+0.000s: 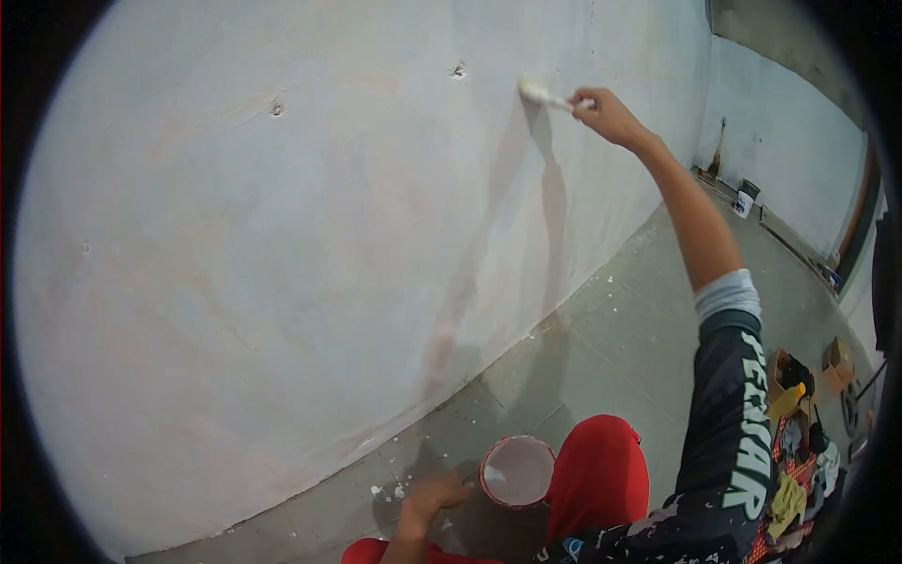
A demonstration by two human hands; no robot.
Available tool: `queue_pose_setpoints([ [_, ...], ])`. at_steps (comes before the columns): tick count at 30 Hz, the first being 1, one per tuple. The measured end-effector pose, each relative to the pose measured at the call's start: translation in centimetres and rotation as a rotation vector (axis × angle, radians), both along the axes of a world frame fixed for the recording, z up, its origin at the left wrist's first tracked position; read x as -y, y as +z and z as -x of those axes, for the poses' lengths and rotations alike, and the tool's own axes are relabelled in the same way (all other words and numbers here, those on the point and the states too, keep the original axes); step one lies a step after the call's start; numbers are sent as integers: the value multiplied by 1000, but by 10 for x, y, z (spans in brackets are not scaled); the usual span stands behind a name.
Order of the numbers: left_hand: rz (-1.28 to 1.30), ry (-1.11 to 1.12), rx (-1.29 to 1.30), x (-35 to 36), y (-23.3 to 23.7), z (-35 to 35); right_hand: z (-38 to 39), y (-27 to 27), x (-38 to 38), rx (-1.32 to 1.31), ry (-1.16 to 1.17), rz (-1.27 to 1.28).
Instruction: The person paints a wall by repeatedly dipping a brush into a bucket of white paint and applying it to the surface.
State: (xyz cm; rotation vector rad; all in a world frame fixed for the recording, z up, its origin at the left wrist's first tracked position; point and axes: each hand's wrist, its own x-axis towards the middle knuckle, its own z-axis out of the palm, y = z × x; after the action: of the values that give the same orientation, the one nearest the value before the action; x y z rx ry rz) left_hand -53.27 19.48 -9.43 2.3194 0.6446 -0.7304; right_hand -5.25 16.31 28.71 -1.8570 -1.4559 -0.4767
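My right hand [606,115] is raised high and grips a paintbrush [542,94] whose white bristles press against the pale wall [282,235]. My left hand [434,495] is low, resting on the floor beside a round paint bucket [518,472] holding white paint; its fingers are spread and it holds nothing. The bucket stands on the grey floor close to the foot of the wall, next to my red-clad knee [601,470].
Two small holes mark the wall [458,70], [276,109]. White paint flecks dot the grey tiled floor [611,329]. Clutter of boxes, rags and tools lies at the right [799,414]. A white bucket [744,202] stands by the far wall.
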Motion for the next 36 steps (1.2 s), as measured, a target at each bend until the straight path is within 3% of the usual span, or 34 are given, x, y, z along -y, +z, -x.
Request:
queue_pose_setpoints([
  [1,-12,-3,40,0,-6,1,-2,2,8,4,-1,2],
  [3,-21,-7,78,-1,-18,2,-9,6,21,143,-98,318],
  [4,-29,-21,23,-2,-24,2,-13,13,19,145,-98,320],
  [11,-51,90,-106,3,7,-1,-12,66,-2,78,-144,-83],
  [13,-19,86,-100,-3,-11,0,-10,70,-7,-192,-219,-452],
  [14,9,84,-93,-8,-21,2,-11,68,-10,-196,-215,-456],
  [15,4,90,-95,-9,-20,5,-19,61,-19,1,-188,-465],
  [16,-49,68,-20,-9,-18,8,-22,52,-28,195,-161,-468],
  [18,-98,51,56,-7,-5,17,-7,1,-38,266,-276,-362],
  [22,-46,251,120,12,61,49,13,-59,-3,175,-175,-20],
  [24,3,403,192,21,64,71,6,-90,6,59,-143,-56],
  [25,-25,320,83,25,58,81,36,-97,17,-157,-132,-31],
  [26,-42,228,-22,30,54,86,20,-129,13,-47,-35,-173],
  [27,-38,277,1,34,52,91,15,-162,14,-62,-7,-196],
  [28,-70,308,29,39,54,99,47,-181,23,-233,-62,-73],
  [29,-108,337,40,42,57,107,46,-225,18,-313,67,-106],
  [31,-142,354,-12,45,72,111,89,-260,24,-689,165,252],
  [33,-166,330,-65,48,77,113,97,-292,31,-475,244,501],
  [34,-148,348,-60,49,74,114,105,-300,37,-486,253,498],
  [36,-130,378,-49,47,71,115,124,-302,50,-455,351,760],
])
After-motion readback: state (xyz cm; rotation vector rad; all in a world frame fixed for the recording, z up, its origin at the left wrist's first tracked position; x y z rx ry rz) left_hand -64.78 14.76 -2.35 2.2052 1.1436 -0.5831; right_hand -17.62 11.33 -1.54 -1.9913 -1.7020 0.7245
